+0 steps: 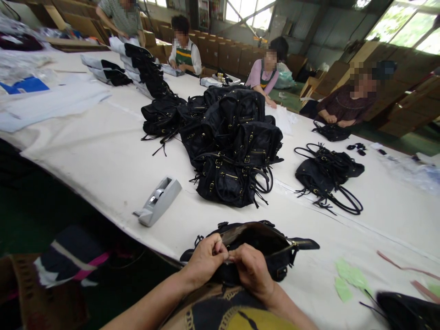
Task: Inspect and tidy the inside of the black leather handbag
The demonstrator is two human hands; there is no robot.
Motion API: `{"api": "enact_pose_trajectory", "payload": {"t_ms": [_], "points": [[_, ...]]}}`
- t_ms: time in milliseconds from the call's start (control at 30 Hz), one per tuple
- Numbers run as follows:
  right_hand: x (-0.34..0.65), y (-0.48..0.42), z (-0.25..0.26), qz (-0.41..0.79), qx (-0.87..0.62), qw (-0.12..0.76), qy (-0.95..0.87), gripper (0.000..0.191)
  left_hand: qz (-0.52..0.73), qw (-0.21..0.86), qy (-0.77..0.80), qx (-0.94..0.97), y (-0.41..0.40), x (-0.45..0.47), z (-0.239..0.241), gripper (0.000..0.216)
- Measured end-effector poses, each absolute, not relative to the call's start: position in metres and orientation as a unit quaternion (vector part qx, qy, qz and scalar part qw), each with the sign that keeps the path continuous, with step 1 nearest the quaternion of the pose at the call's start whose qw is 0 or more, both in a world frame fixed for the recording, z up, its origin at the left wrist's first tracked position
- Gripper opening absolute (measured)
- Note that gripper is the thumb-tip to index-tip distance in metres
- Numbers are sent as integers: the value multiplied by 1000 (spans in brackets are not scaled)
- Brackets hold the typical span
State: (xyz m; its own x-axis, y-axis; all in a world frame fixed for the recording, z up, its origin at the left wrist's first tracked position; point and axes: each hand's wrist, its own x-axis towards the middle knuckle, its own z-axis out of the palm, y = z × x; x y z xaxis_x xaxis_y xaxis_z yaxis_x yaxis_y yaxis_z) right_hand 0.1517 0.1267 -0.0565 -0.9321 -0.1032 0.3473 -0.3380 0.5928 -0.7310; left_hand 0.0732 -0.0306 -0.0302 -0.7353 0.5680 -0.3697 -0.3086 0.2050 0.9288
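Observation:
A black handbag (pixel 268 238) lies at the table's near edge with its zipped top gaping and its lining showing. Over the near side of its opening, my left hand (pixel 208 254) is closed, thumb and fingers pinched together. My right hand (pixel 252 268) pinches right beside it, the fingertips of both hands almost touching. Whatever sits between the fingertips is too small and too covered to name. The zipper's end tab (pixel 305 244) sticks out to the right of the bag.
A grey tape dispenser (pixel 160 199) stands left of a heap of black handbags (pixel 233 133). More handbags (pixel 326 174) lie to the right. Green paper scraps (pixel 350 277) are near my right side. Several people work along the far side of the white table (pixel 113 183).

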Motion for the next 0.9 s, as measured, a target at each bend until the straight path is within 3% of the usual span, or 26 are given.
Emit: {"api": "enact_pose_trajectory", "payload": {"t_ms": [133, 267, 367, 900], "points": [[151, 127, -58, 434, 142, 119, -882, 17, 640, 366, 670, 84, -30, 73, -34, 26], [152, 122, -65, 540, -10, 106, -835, 5, 659, 370, 652, 72, -28, 74, -33, 28], [153, 120, -66, 584, -89, 88, -802, 8, 657, 359, 659, 64, -27, 76, -31, 28], [150, 121, -57, 516, 23, 138, -845, 10, 628, 347, 692, 79, -25, 78, -37, 29]]}}
